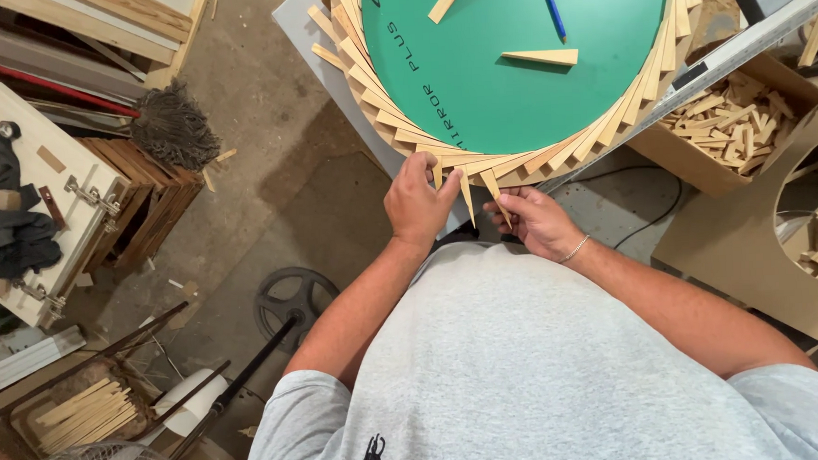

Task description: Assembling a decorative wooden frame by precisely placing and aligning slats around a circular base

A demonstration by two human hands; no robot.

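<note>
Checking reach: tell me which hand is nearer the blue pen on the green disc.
Right. The right hand lies below the blue pen; the left hand sits farther off, lower-left.

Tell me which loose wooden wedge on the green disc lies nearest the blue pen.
The flat wedge just below the blue pen, tip pointing left. The other loose wedge lies farther left, by the top edge of the green disc.

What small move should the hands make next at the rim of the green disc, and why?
Probably slide the pointed wooden wedge in beside the last one in the ring of wedges. The left hand and the right hand both pinch wedges at the near edge of the green disc, where these pieces hang loose and point outward, not yet lined up with the overlapped row.
</note>
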